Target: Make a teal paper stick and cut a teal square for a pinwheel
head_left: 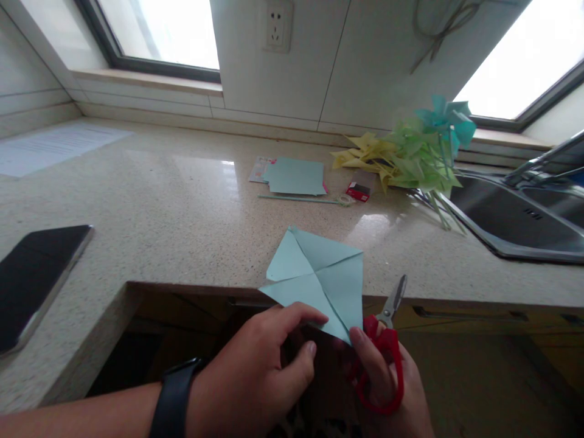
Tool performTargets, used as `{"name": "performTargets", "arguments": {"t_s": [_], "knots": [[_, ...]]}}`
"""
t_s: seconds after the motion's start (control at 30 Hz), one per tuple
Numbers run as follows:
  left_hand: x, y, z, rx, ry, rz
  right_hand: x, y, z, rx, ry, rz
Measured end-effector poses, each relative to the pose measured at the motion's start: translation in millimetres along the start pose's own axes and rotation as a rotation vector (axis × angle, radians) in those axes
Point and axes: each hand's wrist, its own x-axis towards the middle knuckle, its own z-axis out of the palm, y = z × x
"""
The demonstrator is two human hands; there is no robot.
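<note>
A light blue paper square [319, 278] with diagonal creases is held over the counter's front edge. My left hand [260, 371] pinches its near edge with thumb and index finger; a black watch sits on that wrist. My right hand [387, 383] holds red-handled scissors [385, 340] with the blades pointing up and away beside the paper, and its thumb touches the paper's near corner.
A speckled stone counter [182, 213] carries a stack of blue paper sheets [295, 176], a thin green stick [301, 198], a small red box [358, 191], several paper pinwheels [410, 155], and a dark tablet [31, 280] at left. A steel sink [515, 219] lies right.
</note>
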Motion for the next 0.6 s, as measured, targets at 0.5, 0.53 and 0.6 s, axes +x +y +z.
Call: {"name": "performTargets", "arguments": {"t_s": [0.5,0.53,0.6], "knots": [[13.0,-9.8,-9.8,-0.08,0.041,-0.087,5.5,-8.9,-22.9,-0.147,0.032,-0.261],[13.5,-8.6,-10.8,-0.086,0.032,-0.085,5.2,-12.6,-25.0,-0.176,0.028,-0.283],[14.1,-6.4,-12.2,-0.108,0.015,-0.077,4.7,-18.8,-27.8,-0.252,-0.012,-0.312]]}}
